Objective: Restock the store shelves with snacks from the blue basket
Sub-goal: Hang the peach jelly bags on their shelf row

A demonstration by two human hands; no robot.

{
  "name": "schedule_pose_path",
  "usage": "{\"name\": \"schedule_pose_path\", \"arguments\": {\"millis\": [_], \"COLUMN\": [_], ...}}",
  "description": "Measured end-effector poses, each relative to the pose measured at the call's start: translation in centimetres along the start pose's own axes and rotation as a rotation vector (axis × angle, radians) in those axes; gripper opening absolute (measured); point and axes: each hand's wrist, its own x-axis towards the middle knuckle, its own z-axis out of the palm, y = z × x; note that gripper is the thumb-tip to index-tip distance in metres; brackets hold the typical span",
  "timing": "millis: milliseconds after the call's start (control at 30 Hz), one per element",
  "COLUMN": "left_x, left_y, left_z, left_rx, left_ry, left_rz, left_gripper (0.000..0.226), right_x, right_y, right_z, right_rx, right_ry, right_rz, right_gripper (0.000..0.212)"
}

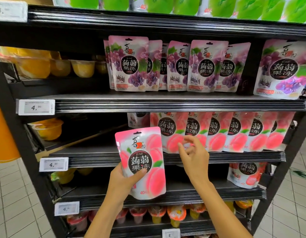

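One peach jelly pouch [141, 162] stands upright in the left hand [124, 177], raised in front of the black shelving, its printed face toward the camera. The thumb lies across the lower front of the pouch and the fingers wrap round behind its left edge, so the grip is firm and closed. The pouch hangs just left of, and partly below, a row of matching peach pouches [226, 133] standing along the right part of the middle shelf [97, 152]; the left part of that shelf is bare and dark.

The right hand [195, 157] is lifted before the leftmost pouch of that row, fingers loosely curled, thumb and forefinger close together, with nothing in it. Whether its fingertips touch that pouch cannot be told.

On the shelf above, grape jelly pouches [166, 66] stand in an overlapping line, with yellow fruit cups [45, 66] to their left. Green pouches [183, 5] fill the top shelf. Below the peach row, a red-and-white pouch [246, 174] sits at the right end, and jelly cups [176, 213] with orange and red lids crowd the bottom level. White price tags [36, 107] clip to the shelf edges on the left. Pale tiled floor [14, 203] shows on both sides.
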Motion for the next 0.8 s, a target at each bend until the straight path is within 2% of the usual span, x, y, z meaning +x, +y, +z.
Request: {"name": "schedule_pose_path", "arguments": {"millis": [67,133,167,200,267,333,500,567,633,800], "left_x": [0.2,0.7,1.0,1.3,2.0,2.6,1.4,0.7,0.6,1.6], "left_y": [0.5,1.3,1.7,2.1,3.0,3.9,3.8,3.2,2.6,1.4], "left_z": [0.2,0.6,0.8,1.0,1.4,1.7,2.3,2.6,2.9,3.4], "left_rx": [-0.008,0.006,0.002,-0.01,-0.012,0.049,0.364,0.498,0.589,0.683], "left_ry": [-0.019,-0.039,-0.039,-0.024,0.042,0.135,0.33,0.311,0.268,0.125], "left_rz": [0.024,0.067,0.092,0.114,0.156,0.212,0.435,0.545,0.579,0.442], "left_gripper": [0.046,0.047,0.05,0.056,0.065,0.065,0.058,0.052,0.05,0.061], "right_x": [-0.4,-0.9,-1.1,-1.3,-1.2,-0.9,0.6,1.2,1.8,1.9], "right_y": [-1.3,-2.0,-2.3,-2.5,-2.9,-3.1,-3.5,-3.7,-3.8,-4.1], "right_z": [0.1,0.5,0.8,1.1,1.6,2.1,3.5,4.1,4.8,6.2], "right_rx": [0.141,0.242,0.269,0.291,0.358,0.46,0.495,0.472,0.386,0.16], "right_ry": [-0.316,-0.657,-0.745,-0.76,-0.661,-0.568,-0.477,-0.445,-0.397,-0.316], "right_rz": [0.072,0.131,0.137,0.149,0.207,0.279,0.364,0.352,0.311,0.15], "right_gripper": [0.015,0.023,0.03,0.035,0.038,0.037,0.03,0.029,0.03,0.022]}}
